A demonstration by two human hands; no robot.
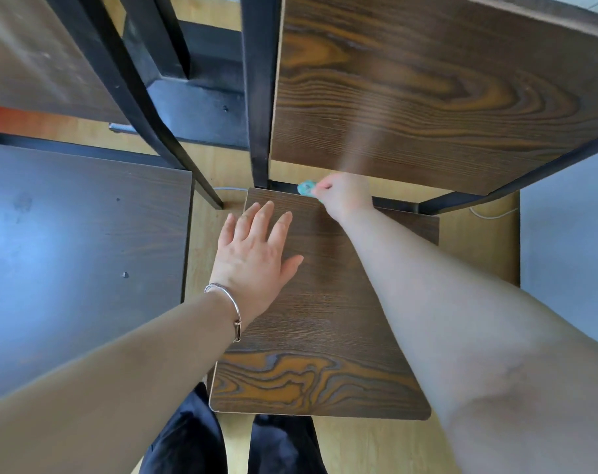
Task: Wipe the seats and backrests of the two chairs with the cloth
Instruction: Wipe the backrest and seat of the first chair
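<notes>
Right hand (pixel 342 195) is closed around the small teal cloth (pixel 306 188) at the seat's (pixel 325 302) far edge. Left hand (pixel 253 254) lies flat, open and empty, on the seat. The cloth looks soft and light, best kept bunched in the fist.

Brown wood-grain seat (pixel 325 336); cloth (pixel 305 188) seemingly teal.

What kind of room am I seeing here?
Probably an indoor dining or canteen-type area, though that is a guess: two wood-grain chair seats on black metal frames, a dark wood-grain tabletop, and pale wood-look flooring.
</notes>
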